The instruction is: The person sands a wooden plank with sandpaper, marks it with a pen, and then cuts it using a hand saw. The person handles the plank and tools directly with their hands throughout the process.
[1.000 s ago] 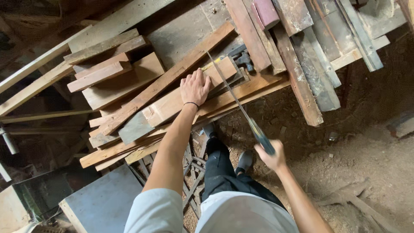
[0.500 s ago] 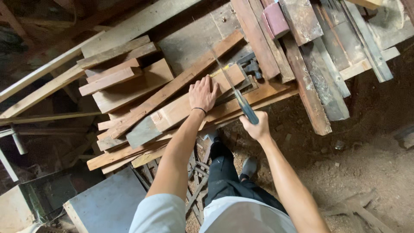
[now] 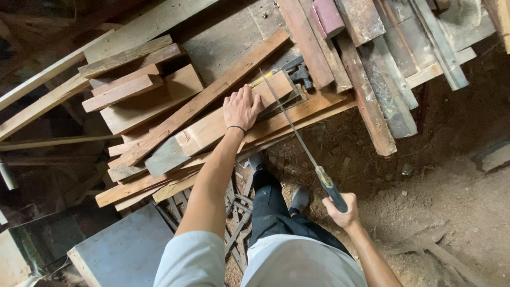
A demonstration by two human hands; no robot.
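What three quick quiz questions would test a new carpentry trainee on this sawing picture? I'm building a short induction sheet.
1. True or false: the left hand lies flat on the pale wooden block.
2. What does the right hand grip? A) hammer B) hand saw C) chisel
3. Where does the saw blade meet the wood: to the right of the left hand, or to its left?

Key: 1 true. 2 B, the hand saw, held by its dark handle. 3 To its right, near the block's end.
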